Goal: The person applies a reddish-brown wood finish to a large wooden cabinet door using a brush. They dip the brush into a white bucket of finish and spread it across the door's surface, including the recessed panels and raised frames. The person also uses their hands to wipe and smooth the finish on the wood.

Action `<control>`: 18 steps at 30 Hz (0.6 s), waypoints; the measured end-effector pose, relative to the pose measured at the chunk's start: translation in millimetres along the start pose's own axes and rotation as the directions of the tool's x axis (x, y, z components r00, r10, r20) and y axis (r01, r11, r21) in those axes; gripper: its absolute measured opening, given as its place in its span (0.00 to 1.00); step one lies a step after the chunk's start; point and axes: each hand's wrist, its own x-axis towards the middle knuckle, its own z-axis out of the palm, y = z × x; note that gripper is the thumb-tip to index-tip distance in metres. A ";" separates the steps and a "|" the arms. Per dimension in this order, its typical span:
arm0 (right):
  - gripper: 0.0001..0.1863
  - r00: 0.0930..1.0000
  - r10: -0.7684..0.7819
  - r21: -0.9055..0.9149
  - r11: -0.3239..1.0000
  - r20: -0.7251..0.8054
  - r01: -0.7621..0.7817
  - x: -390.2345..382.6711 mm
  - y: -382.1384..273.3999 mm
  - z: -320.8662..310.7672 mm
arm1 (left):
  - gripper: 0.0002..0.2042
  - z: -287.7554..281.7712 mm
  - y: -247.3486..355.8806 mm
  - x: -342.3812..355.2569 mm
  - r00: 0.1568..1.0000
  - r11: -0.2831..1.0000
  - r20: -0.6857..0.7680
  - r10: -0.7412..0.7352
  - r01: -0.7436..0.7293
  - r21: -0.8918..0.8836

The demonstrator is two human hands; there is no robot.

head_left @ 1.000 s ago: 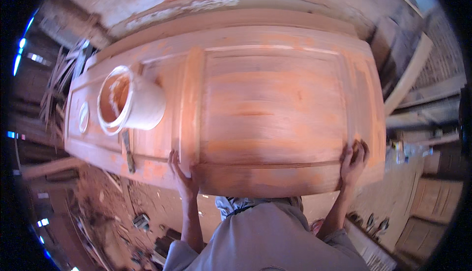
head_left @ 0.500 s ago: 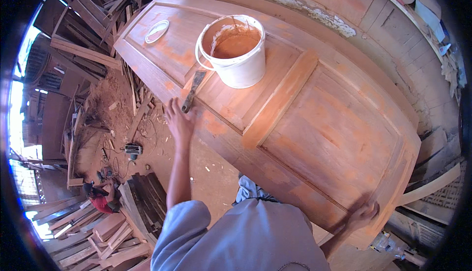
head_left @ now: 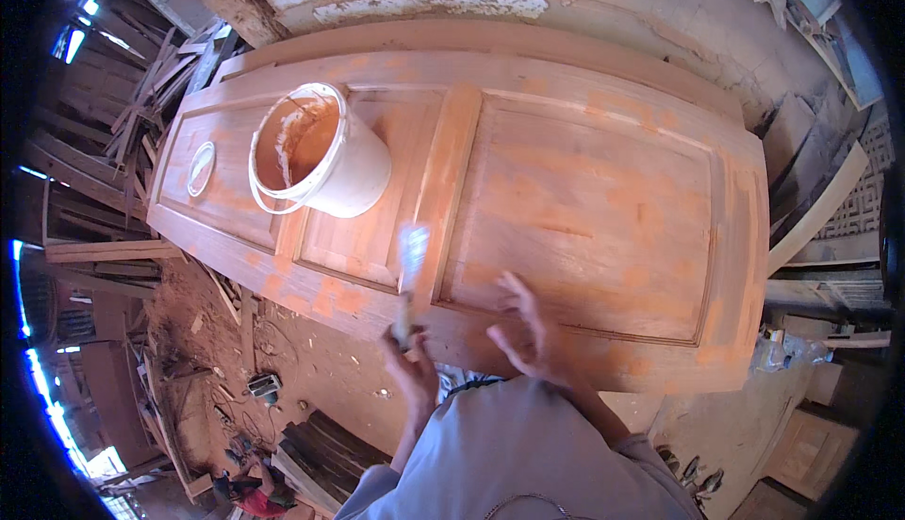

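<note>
My left hand (head_left: 411, 369) is closed round the handle of a putty knife (head_left: 412, 254), its bright blade pointing away from me and smeared by motion. Beside it, my right hand (head_left: 530, 336) is open with fingers apart, over the near edge of a panelled wooden door (head_left: 584, 199). Orange-brown filler patches mark the door's frame and panels. On its left half stands a white bucket (head_left: 363, 169), with orange-brown paste coating the inside. A small round white lid (head_left: 201, 169) lies on the door left of the bucket.
A wall (head_left: 650, 67) runs behind the door. Scrap timber (head_left: 113, 251) is heaped at the left. On the dusty floor lie a power tool (head_left: 265, 385) and a cord. Another person (head_left: 259, 494) crouches at the lower left, near stacked dark boards (head_left: 335, 454).
My left hand has taken hold of the putty knife and brought it nearer to me. My right hand has moved left from the door's right end. The view has turned.
</note>
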 end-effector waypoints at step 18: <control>0.28 0.937 0.018 -0.624 0.741 -0.350 -0.248 220.2 44.4 9.6 | 0.22 -85.2 -51.1 127.3 0.954 0.931 0.182 0.237 -0.277 0.237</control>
